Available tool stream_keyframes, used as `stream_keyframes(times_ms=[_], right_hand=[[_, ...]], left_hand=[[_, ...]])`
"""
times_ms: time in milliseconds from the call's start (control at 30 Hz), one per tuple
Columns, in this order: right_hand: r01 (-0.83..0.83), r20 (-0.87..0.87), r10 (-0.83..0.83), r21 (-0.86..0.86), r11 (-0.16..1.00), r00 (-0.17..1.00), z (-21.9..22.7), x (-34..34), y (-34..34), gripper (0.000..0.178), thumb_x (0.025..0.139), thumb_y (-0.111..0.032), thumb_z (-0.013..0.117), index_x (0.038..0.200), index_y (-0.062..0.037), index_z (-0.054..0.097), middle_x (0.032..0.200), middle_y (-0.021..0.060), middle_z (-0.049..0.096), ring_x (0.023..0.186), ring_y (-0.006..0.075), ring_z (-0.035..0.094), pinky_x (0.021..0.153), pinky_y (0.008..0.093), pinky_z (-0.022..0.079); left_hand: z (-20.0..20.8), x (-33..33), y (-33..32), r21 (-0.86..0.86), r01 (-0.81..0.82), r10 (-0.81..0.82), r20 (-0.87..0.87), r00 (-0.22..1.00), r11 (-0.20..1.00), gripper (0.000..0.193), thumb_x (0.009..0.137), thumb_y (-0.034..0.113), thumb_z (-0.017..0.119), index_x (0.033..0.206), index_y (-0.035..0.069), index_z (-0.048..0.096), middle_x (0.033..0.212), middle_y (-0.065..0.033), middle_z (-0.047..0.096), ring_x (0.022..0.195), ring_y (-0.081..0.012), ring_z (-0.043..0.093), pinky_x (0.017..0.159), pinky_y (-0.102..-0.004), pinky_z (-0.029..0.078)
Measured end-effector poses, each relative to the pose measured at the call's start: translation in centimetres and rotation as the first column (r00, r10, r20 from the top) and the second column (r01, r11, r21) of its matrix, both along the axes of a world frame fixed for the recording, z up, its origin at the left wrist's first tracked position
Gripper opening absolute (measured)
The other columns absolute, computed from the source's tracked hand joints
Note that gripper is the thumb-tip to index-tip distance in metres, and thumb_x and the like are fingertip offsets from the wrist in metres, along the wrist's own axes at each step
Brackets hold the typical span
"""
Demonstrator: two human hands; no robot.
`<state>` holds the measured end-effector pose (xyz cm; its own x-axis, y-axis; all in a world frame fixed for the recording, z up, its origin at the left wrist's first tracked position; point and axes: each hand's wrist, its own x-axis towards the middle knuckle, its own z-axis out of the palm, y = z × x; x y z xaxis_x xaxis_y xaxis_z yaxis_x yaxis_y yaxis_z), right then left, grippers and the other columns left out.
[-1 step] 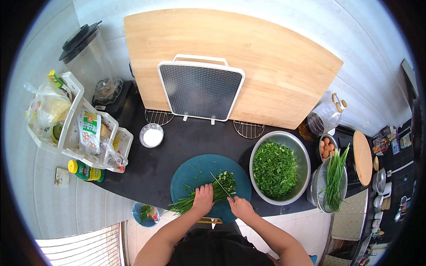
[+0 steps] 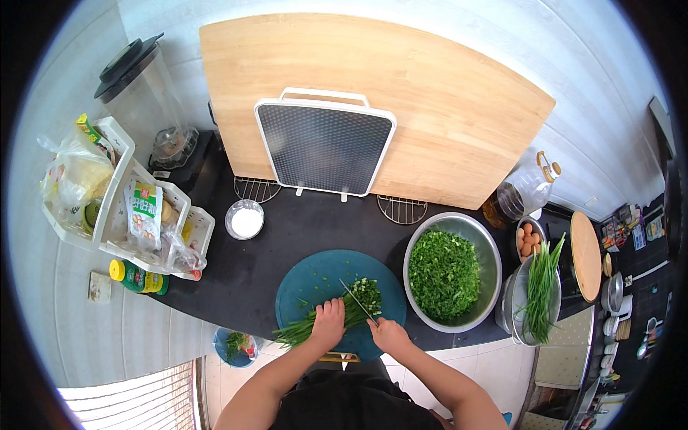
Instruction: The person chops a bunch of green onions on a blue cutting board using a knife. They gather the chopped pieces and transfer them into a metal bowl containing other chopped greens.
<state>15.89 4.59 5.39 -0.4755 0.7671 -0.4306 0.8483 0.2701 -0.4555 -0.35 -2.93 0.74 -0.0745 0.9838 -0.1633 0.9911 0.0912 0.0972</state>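
Note:
A round teal cutting board point(image 2: 294, 279) lies at the counter's front edge. Across it stretches a bunch of long green garlic chives point(image 2: 294, 332), with chopped pieces point(image 2: 368, 292) heaped at its right end. My left hand point(image 2: 329, 322) presses down on the bunch, fingers curled over it. In my right hand point(image 2: 389, 335) is a kitchen knife point(image 2: 357, 299), its blade between the bunch and the cut heap. Just right of the board stands a large steel bowl point(image 2: 494, 276) full of chopped greens point(image 2: 443, 275).
Whole chives point(image 2: 541, 294) rest over a metal pot point(image 2: 510, 304) at right, near a bowl of eggs point(image 2: 528, 239) and an oil jug point(image 2: 527, 188). A small bowl of white powder point(image 2: 246, 221) sits behind the board. White baskets point(image 2: 118, 236) are at left; boards lean behind.

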Motion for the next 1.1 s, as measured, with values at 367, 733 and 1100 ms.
stream_keyframes(times_ms=[367,733,1100], right_hand=[[-0.092,-0.033,0.095,0.103,0.99,0.995,-5.3,-6.6,1.7,0.036,0.089,-0.03,0.052,0.076,0.0029,0.06,0.067,0.0264,0.061,0.066,0.041,0.063,0.061,0.0465,0.053],[0.188,-0.203,-0.203,-0.093,0.978,0.958,0.9,-3.1,3.2,0.039,0.089,-0.033,0.055,0.078,0.0037,0.061,0.068,0.0255,0.058,0.073,0.0437,0.058,0.061,0.0421,0.047],[0.083,0.012,-0.082,-0.086,0.993,0.997,-1.9,1.8,-0.9,0.043,0.09,-0.034,0.05,0.072,0.0041,0.06,0.073,0.029,0.06,0.076,0.0465,0.059,0.07,0.0509,0.048]], left_hand=[[-2.3,0.3,-0.6,0.057,0.045,-0.042,-0.05,0.998,0.997,0.065,0.072,0.023,0.059,0.127,-0.008,0.041,0.114,-0.017,0.048,0.101,-0.028,0.046,0.083,-0.0404,0.038],[-0.5,0.3,-0.3,0.029,-0.012,0.013,-0.035,0.999,1.0,0.072,0.074,0.03,0.065,0.129,-0.007,0.039,0.118,-0.016,0.048,0.105,-0.0275,0.047,0.088,-0.0411,0.039],[-0.7,0.6,-0.1,-0.033,-0.011,0.01,-0.036,0.999,0.999,0.08,0.072,0.035,0.068,0.131,-0.008,0.035,0.122,-0.0175,0.046,0.108,-0.0291,0.045,0.089,-0.0422,0.038]])
